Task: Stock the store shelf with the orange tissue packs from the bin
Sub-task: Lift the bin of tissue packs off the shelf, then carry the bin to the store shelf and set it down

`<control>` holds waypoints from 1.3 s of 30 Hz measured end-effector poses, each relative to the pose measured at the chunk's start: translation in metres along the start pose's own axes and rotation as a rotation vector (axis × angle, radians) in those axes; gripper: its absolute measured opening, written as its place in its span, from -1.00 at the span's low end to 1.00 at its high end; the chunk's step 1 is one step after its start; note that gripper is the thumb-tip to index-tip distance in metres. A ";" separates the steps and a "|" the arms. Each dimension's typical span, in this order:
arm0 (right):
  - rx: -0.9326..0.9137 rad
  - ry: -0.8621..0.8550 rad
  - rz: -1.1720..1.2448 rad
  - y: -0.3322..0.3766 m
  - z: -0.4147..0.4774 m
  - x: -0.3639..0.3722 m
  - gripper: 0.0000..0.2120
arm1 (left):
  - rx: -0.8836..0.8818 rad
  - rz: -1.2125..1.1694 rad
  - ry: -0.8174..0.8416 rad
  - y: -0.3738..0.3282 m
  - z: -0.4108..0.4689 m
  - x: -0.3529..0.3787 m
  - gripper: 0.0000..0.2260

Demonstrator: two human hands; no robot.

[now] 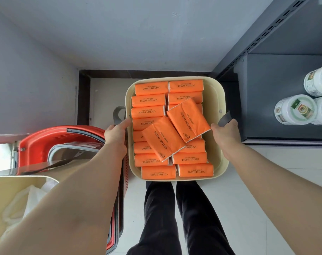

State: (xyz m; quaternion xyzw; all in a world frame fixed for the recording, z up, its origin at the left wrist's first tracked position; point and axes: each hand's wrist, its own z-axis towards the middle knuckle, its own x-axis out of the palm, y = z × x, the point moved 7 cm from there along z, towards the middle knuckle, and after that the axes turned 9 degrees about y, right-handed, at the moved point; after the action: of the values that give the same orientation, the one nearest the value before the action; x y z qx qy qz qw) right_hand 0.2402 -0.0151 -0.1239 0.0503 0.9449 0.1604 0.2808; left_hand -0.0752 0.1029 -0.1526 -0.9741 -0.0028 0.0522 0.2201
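Observation:
A cream bin (217,100) sits low in front of me, filled with several orange tissue packs (151,88) laid in two columns. Two more packs lie loose and tilted on top, one (188,120) at centre right and one (162,138) just left of it. My left hand (116,134) grips the bin's left rim by a grey strap handle (118,112). My right hand (226,137) holds the right rim at the other grey strap (224,119). The dark grey store shelf (278,96) stands to the right of the bin.
White lidded jars (294,110) stand on the shelf at far right. Stacked red shopping baskets (64,144) sit to the left, with a cardboard box (14,199) holding white plastic at lower left. My legs in dark trousers (175,214) stand below the bin on a pale tiled floor.

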 end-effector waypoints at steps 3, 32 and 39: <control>0.031 0.064 0.038 0.000 -0.001 -0.003 -0.48 | 0.021 0.167 0.042 -0.007 -0.008 -0.006 -0.66; 0.007 0.110 0.430 -0.140 -0.118 -0.067 -0.23 | 0.258 1.002 0.252 -0.055 -0.169 0.066 -0.32; 0.117 -0.028 0.593 -0.221 -0.181 -0.124 -0.59 | 0.286 1.193 0.393 0.003 -0.228 0.136 -0.44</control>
State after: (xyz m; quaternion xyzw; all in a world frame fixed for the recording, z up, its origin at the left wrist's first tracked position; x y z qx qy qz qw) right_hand 0.2441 -0.2959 0.0096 0.3421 0.8928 0.1800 0.2313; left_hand 0.0838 0.0065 0.0369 -0.7609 0.5865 -0.0139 0.2772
